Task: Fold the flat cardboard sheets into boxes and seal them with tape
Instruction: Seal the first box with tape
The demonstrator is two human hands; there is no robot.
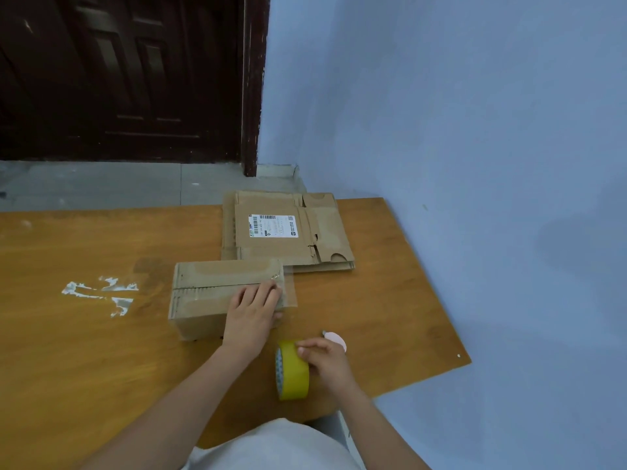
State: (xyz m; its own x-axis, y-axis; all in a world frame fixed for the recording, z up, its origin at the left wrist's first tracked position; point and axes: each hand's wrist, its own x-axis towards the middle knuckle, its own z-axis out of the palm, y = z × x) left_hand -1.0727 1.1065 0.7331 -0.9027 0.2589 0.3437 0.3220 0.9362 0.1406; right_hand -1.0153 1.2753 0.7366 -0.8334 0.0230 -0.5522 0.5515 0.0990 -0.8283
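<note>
Head view: folded box (pixel 217 296) sits near the middle of the wooden bench (pixel 390 300), long side across the view, with clear tape already over its top and a loose clear flap of tape (pixel 290 288) sticking out past its right end. Left hand (pixel 252 315) lies flat on the right part of the box top, fingers (pixel 268 291) straight and pressing, holding nothing; probably it pins the box and smooths the tape so the strip sticks. Right hand (pixel 324 362) is just right of and nearer than the box, fingers curled on the yellow tape roll (pixel 292 369), which stands on edge on the bench, likely kept close for the next strip (or just parked after the cut, can't tell). A small pink object (pixel 336 340) peeks out behind the right hand, partly hidden, maybe a cutter, not sure. Stack of flat cardboard sheets (pixel 288 232) lies at the far edge of the bench, just behind the box, top one with a white shipping label (pixel 273 225); judged as the remaining work. White sticky residue (pixel 101 293) marks the bench left of the box. Nothing blocks the box; the overhanging flap still needs folding down. Blue wall (pixel 475 130) at right, dark door (pixel 129 76) beyond.
</note>
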